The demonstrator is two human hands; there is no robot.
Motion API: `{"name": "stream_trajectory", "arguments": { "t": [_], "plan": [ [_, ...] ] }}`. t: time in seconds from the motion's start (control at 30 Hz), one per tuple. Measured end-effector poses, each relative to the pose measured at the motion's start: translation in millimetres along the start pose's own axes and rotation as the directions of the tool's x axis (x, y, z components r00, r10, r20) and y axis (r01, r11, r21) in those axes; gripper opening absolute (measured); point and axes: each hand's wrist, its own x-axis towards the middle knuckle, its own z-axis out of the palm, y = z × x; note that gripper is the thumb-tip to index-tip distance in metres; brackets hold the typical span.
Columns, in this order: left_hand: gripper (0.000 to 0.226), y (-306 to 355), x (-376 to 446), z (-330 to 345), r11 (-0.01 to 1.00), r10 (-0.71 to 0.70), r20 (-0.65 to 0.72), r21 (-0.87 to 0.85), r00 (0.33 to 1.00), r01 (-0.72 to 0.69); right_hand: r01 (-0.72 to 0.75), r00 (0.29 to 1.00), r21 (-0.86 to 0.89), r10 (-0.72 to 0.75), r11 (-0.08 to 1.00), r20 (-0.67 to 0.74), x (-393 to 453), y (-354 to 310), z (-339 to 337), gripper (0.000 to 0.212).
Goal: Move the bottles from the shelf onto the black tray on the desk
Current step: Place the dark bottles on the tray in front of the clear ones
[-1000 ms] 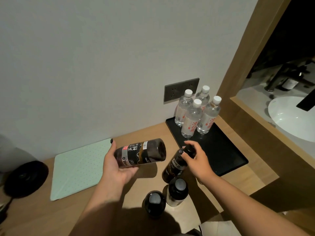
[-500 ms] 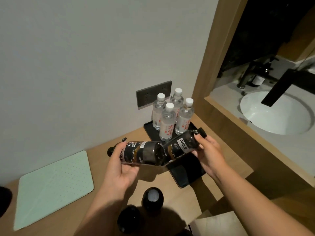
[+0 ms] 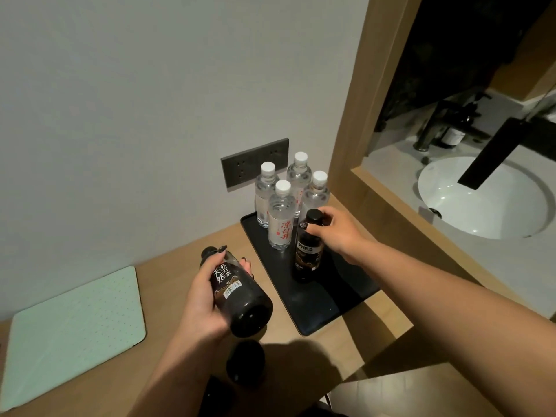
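Bottle (image 3: 307, 251) labelled "PH8.0" stands upright on black tray (image 3: 325, 299).

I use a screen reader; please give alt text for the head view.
A right hand stands a dark bottle on a black tray beside four clear water bottles, while the left hand holds another dark bottle tilted above the wooden desk.

Upright dark bottle (image 3: 307, 251) on black tray (image 3: 316, 299) before four clear bottles (image 3: 287, 200); second dark bottle (image 3: 237, 293) tilted, held.
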Motion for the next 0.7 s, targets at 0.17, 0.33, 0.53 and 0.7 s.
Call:
{"name": "stream_trajectory", "arguments": {
  "t": [0.17,0.33,0.53,0.7],
  "plan": [
    [0.052,1.6,3.6,2.3,0.998,0.041,-0.04,-0.04,0.998,-0.043,0.056,0.995,-0.05,-0.051,0.997,0.09,8.6,15.6,9.8,0.024],
    [0.062,-1.6,10.9,8.0,0.998,0.057,-0.075,-0.033,0.996,-0.06,0.12,0.984,-0.101,-0.105,0.988,0.143,15.1,29.3,19.6,0.029],
    [0.061,-11.8,17.9,16.6,0.996,0.084,-0.121,0.032,0.989,-0.081,0.157,0.979,-0.103,-0.142,0.982,0.144,28.2,29.6,23.2,0.031],
    [0.043,-18.3,20.6,19.1,0.991,0.075,-0.148,0.122,0.986,-0.057,0.13,0.983,-0.08,-0.118,0.988,0.139,33.6,34.8,22.7,0.033]
  ]
}}
